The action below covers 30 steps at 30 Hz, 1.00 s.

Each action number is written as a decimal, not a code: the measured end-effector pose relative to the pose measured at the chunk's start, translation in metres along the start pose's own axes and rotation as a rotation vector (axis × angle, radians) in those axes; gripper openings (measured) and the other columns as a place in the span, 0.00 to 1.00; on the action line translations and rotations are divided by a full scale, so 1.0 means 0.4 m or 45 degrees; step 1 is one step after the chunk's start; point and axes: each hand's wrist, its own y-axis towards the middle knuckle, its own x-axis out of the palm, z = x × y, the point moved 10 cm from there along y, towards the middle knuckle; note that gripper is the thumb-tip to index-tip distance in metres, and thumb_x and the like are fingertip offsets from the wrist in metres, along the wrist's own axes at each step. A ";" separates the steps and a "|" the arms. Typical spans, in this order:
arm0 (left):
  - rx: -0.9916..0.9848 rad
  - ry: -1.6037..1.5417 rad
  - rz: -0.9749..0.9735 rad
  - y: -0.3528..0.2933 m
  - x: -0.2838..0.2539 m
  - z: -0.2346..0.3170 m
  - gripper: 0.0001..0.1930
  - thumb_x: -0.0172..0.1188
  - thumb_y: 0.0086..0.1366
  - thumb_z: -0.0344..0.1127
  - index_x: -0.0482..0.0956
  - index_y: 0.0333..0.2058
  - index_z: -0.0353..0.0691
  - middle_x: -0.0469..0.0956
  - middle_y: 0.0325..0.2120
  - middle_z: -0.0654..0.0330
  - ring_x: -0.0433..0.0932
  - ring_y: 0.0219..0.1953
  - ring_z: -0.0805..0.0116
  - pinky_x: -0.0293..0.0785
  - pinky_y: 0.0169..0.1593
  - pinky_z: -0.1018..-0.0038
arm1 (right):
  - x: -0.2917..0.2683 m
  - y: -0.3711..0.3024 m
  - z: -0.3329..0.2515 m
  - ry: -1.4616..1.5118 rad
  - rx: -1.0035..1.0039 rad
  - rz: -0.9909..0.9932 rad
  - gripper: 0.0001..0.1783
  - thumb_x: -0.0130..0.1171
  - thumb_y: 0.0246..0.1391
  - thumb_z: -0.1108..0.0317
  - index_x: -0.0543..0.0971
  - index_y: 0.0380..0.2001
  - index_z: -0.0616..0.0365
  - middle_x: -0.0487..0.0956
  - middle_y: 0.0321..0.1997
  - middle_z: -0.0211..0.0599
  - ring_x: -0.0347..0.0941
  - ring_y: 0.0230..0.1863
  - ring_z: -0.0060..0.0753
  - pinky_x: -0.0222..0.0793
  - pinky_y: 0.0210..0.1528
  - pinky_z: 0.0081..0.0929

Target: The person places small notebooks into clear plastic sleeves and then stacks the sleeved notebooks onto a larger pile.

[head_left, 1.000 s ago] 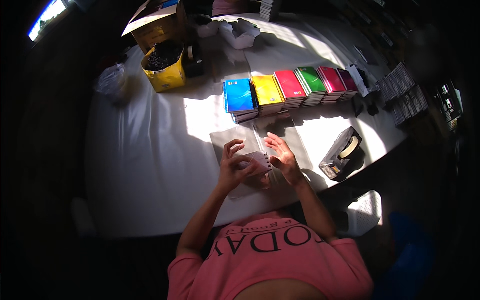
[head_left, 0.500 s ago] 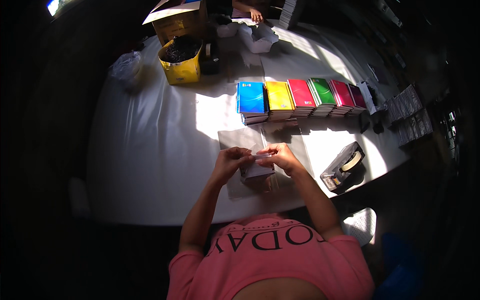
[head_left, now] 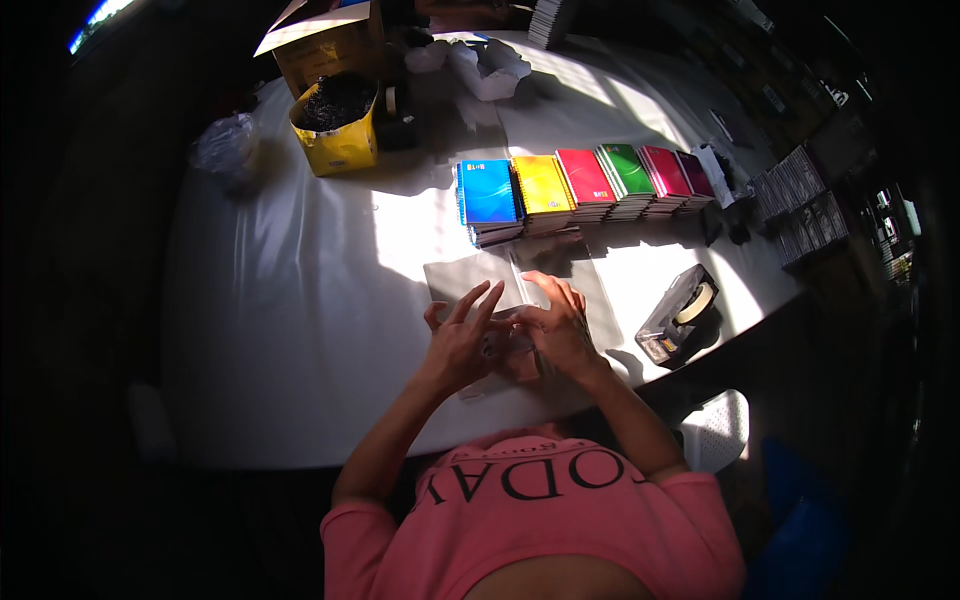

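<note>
My left hand (head_left: 462, 345) is open over the plastic wrap, its fingers stretched and spread. Across from it, my right hand (head_left: 565, 325) is also open, the thumb pointing inward and the fingers apart. Between and below them lies a small pack in shiny clear wrap (head_left: 518, 358), largely covered by the hands; its contents cannot be made out. A clear plastic sheet (head_left: 455, 275) is spread flat under the work. Just beyond stand stacks of spiral notebooks: blue (head_left: 489, 190), yellow (head_left: 543, 184), red (head_left: 585, 177), green (head_left: 625, 170), pink (head_left: 665, 172) and dark purple (head_left: 694, 173).
A tape dispenser (head_left: 680, 315) stands on the white-covered table (head_left: 270, 330) at right. Far left are a yellow container (head_left: 335, 148) with dark filling, a cardboard box (head_left: 330, 55) and a clear bag (head_left: 225, 145). White crumpled packaging (head_left: 490, 70) lies at the back. More stacks (head_left: 800, 205) stand at right.
Both hands have gone from pinching the pale-edged pack to spread fingers, and the pack now lies lower, mostly covered. The view has shifted slightly. The other person's hand at the back has left its spot.
</note>
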 end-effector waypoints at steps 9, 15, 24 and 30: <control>0.451 0.551 0.177 -0.068 0.047 0.075 0.12 0.61 0.54 0.37 0.81 0.39 0.57 0.78 0.43 0.72 0.70 0.54 0.75 0.43 0.55 0.54 | -0.210 -0.318 0.334 -0.083 0.808 0.548 0.16 0.59 0.48 0.65 0.79 0.43 0.48 0.66 0.58 0.42 0.65 0.52 0.40 0.57 0.55 0.38; 0.491 0.466 0.216 -0.064 0.039 0.051 0.09 0.61 0.53 0.36 0.81 0.34 0.54 0.78 0.43 0.71 0.73 0.49 0.75 0.46 0.54 0.55 | -0.163 -0.593 0.629 0.656 1.969 0.802 0.19 0.60 0.53 0.50 0.79 0.40 0.53 0.77 0.40 0.35 0.70 0.45 0.30 0.66 0.46 0.34; 0.604 0.294 0.145 -0.063 0.053 0.042 0.16 0.60 0.52 0.32 0.78 0.42 0.48 0.76 0.47 0.63 0.72 0.51 0.69 0.56 0.53 0.60 | -0.098 -0.608 0.634 1.699 1.592 1.372 0.25 0.58 0.53 0.49 0.72 0.50 0.51 0.71 0.51 0.30 0.64 0.55 0.31 0.58 0.58 0.44; 0.533 0.092 0.309 -0.070 0.027 0.048 0.16 0.62 0.52 0.30 0.78 0.42 0.44 0.76 0.41 0.62 0.72 0.52 0.64 0.63 0.46 0.66 | -0.078 -0.652 0.598 1.540 1.311 1.335 0.31 0.56 0.53 0.59 0.61 0.60 0.51 0.65 0.57 0.28 0.55 0.63 0.24 0.30 0.67 0.44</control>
